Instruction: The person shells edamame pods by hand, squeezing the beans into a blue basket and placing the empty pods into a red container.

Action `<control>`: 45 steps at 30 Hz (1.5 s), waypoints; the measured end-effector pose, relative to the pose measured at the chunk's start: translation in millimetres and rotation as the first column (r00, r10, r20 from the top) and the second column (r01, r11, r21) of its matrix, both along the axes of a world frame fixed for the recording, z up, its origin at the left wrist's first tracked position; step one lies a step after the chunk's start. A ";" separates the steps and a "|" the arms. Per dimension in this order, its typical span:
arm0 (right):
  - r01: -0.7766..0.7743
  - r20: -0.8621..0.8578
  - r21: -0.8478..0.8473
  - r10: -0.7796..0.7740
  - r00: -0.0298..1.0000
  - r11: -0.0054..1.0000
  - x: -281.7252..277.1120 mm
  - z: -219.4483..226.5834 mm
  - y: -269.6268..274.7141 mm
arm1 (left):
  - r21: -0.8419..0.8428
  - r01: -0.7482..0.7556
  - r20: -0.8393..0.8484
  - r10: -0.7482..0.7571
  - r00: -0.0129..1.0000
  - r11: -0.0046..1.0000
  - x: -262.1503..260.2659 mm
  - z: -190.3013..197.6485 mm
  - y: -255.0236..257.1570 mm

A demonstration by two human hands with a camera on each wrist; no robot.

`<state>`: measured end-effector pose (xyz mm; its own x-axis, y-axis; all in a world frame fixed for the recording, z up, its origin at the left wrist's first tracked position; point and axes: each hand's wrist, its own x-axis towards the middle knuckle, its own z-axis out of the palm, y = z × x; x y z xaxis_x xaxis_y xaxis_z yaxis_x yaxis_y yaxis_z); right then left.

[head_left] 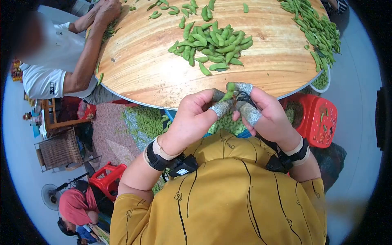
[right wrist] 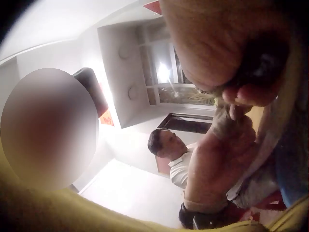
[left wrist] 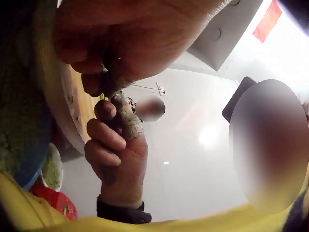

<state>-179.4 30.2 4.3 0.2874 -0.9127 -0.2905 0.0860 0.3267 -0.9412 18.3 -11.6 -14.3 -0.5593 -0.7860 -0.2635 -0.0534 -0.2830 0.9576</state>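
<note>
Green pod (head_left: pixel 228 93) held at the near edge of the round wooden desk (head_left: pixel 139 61), pinched between both hands. Left hand (head_left: pixel 192 120) closed round the pod's lower end, taped thumb tip (head_left: pixel 221 108) pressed against it. Right hand (head_left: pixel 267 116) closed on the upper end, taped fingertips (head_left: pixel 244 87) curled over the top, pod tip protruding just beside them. Grip narrow on both sides, hands touching each other round the pod. Pod itself hidden in the left wrist view; only the right hand (left wrist: pixel 118 154) with curled fingers and tape seen there. In the right wrist view, left hand (right wrist: pixel 217 164) seen, pod not distinguishable.

Loose pile of pods (head_left: pixel 210 45) lying on the desk, beyond the hands and well apart from them. Second heap of pods (head_left: pixel 316 28) at the desk's far right edge. Blue basin (head_left: pixel 228 124) placed below the desk edge, directly under the hands, filled with pale green shelled beans. Red stool (head_left: pixel 320 118) located just right of the basin. White bowl (head_left: pixel 321 81) of green contents partly hidden under the desk's right rim.
</note>
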 end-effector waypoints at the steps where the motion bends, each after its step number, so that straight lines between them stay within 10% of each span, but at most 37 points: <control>1: -0.005 0.020 0.007 0.005 1.000 1.000 -0.8 -1.6 0.1 | -0.054 0.040 0.031 -0.039 0.999 0.998 0.8 -1.4 -0.1; 5: 0.019 0.085 0.051 -0.024 0.996 0.999 -0.4 -3.7 0.8 | -0.382 0.197 0.426 -0.017 0.905 0.903 1.0 11.1 -0.1; 7: 0.010 0.026 0.013 -0.010 1.000 1.000 -0.3 -4.9 -2.9 | -0.793 0.380 0.546 0.277 0.791 0.477 -2.6 16.7 4.2; 11: -0.035 0.127 0.096 0.023 0.992 0.995 -4.8 -2.3 -5.8 | -0.831 0.355 0.482 0.234 0.845 0.429 2.7 11.7 -1.7; 12: -0.035 0.127 0.096 0.022 0.992 0.995 -6.2 3.5 -3.9 | -0.405 0.209 0.317 -0.078 0.945 0.890 7.6 17.1 -6.0; 13: -0.068 0.249 0.175 0.023 0.968 0.982 -7.3 12.3 -0.6 | 0.238 0.195 -0.028 -0.194 0.981 0.952 10.2 19.9 -8.0; 16: -0.172 0.485 0.199 0.055 0.873 0.965 -8.0 11.8 7.7 | 0.448 0.362 -0.506 -0.102 0.856 0.817 14.6 12.7 -0.1; 18: -0.232 0.602 0.228 0.050 0.797 0.946 -7.1 17.0 9.4 | 0.436 0.365 -0.516 -0.103 0.850 0.822 14.9 14.6 0.0; 21: -0.171 0.483 0.256 0.027 0.875 0.951 -9.4 19.3 4.0 | 0.359 0.370 -0.426 -0.202 0.882 0.857 13.7 17.9 -2.6; 23: -0.120 0.359 0.282 0.011 0.933 0.952 -7.1 12.8 2.0 | -0.241 0.125 0.132 -0.095 0.987 0.962 6.6 12.1 1.7; 24: -0.066 0.229 0.301 -0.005 0.973 0.951 -4.8 9.8 1.1 | -0.243 0.123 0.131 -0.093 0.987 0.962 5.3 11.7 2.2; 26: -0.071 0.217 0.254 0.014 0.976 0.965 -0.1 7.4 2.2 | -0.804 0.370 0.502 0.200 0.841 0.465 3.4 11.3 4.4; 31: -0.077 0.153 0.218 0.044 0.987 0.973 -1.4 -2.8 2.3 | -0.807 0.354 0.496 0.217 0.841 0.473 3.1 4.0 9.9; 34: -0.112 0.128 0.202 0.087 0.988 0.973 -3.8 -2.3 5.0 | -0.687 0.274 0.382 0.014 0.924 0.673 8.1 6.5 9.6; 35: -0.112 0.128 0.200 0.087 0.988 0.973 -4.5 -3.2 6.7 | -0.237 0.158 0.202 -0.110 0.973 0.959 8.6 13.3 10.8; 36: -0.131 0.167 0.185 0.101 0.981 0.974 -5.5 -5.4 8.8 | 0.308 0.113 -0.021 -0.112 0.993 0.945 9.4 17.5 11.6; 37: -0.150 0.204 0.170 0.114 0.972 0.974 -6.8 -7.4 10.6 | 0.511 0.151 -0.267 -0.010 0.964 0.846 15.1 9.1 11.8; 45: -0.119 0.069 0.069 0.114 0.991 0.990 -6.4 -14.4 14.5 | 0.320 0.173 -0.039 -0.169 0.985 0.932 18.5 7.3 20.2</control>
